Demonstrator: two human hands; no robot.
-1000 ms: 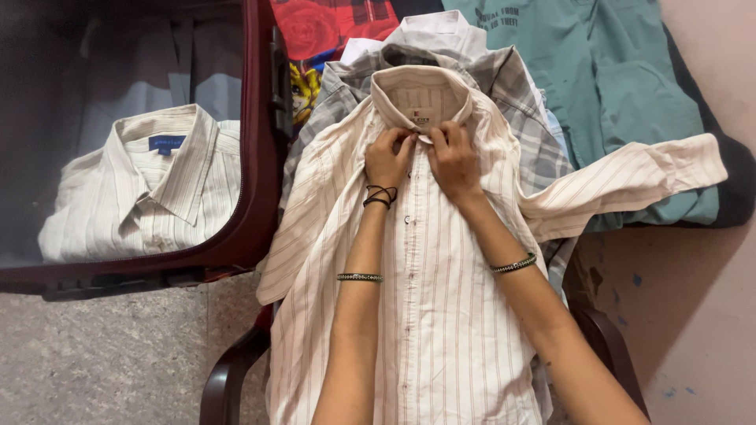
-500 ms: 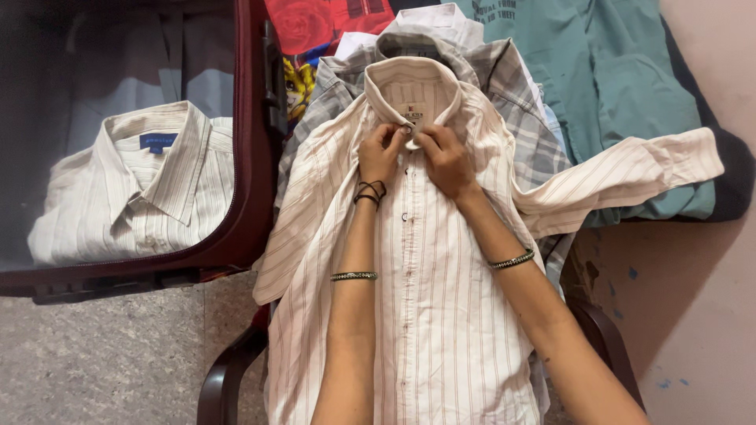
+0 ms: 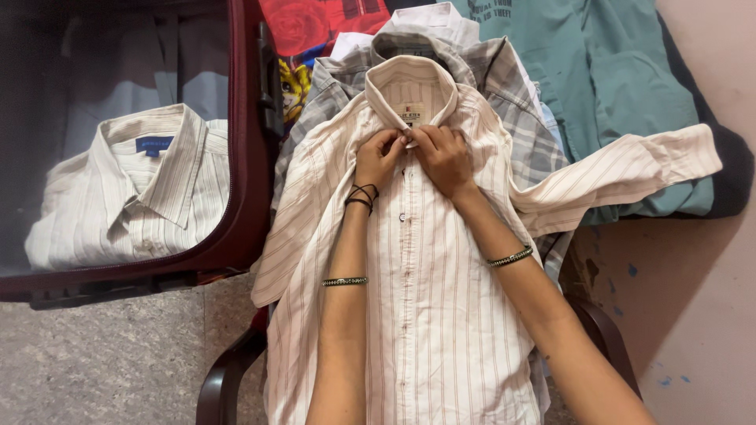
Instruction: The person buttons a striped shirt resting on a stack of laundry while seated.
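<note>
At my far left an open maroon suitcase [image 3: 250,157] lies on the floor, with a folded cream striped shirt [image 3: 130,193] resting inside it, collar up; the suitcase's upper and left parts run out of view. Next comes my left hand [image 3: 378,157], fingers curled and pinching the placket of the cream pinstriped shirt [image 3: 409,315] just under its collar [image 3: 411,90]. That shirt lies flat, face up, directly in front of me, its long axis running straight away from me, collar at the far end and hem toward my body, so the collar sits just beyond both hands. My right hand [image 3: 445,157] is closed on the opposite edge of the same opening, touching the left hand at the top button; the two are about equally near the collar. I cannot see the button itself, since my fingers cover it. The shirt rests on a pile including a grey plaid shirt [image 3: 504,86], a red printed cloth [image 3: 303,27] and a teal garment [image 3: 622,86], over what looks like a dark wooden chair [image 3: 224,378], mostly hidden. One striped sleeve [image 3: 630,177] stretches out to the right.
</note>
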